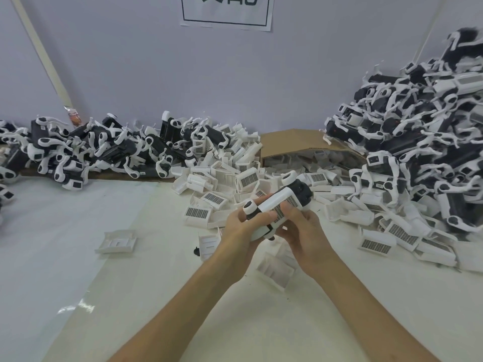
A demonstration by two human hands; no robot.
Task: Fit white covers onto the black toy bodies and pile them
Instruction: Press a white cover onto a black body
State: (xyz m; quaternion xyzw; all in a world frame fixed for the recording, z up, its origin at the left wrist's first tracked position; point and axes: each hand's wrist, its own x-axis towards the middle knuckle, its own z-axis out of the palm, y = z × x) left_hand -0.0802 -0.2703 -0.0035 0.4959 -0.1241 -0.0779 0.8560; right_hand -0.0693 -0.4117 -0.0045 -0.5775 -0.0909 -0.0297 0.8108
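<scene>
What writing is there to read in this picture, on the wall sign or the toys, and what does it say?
No text can be quoted.
Paper sign on the wall: large dark characters in a frame, cut off by the top edge, unreadable.
Small labels on the black toy bodies: too small to read.

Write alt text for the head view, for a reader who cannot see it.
A left hand and right hand grip a black toy body with a white cover against it, above a white table. Behind, loose white covers spill from a cardboard box, between a left toy pile and a right toy pile.
</scene>
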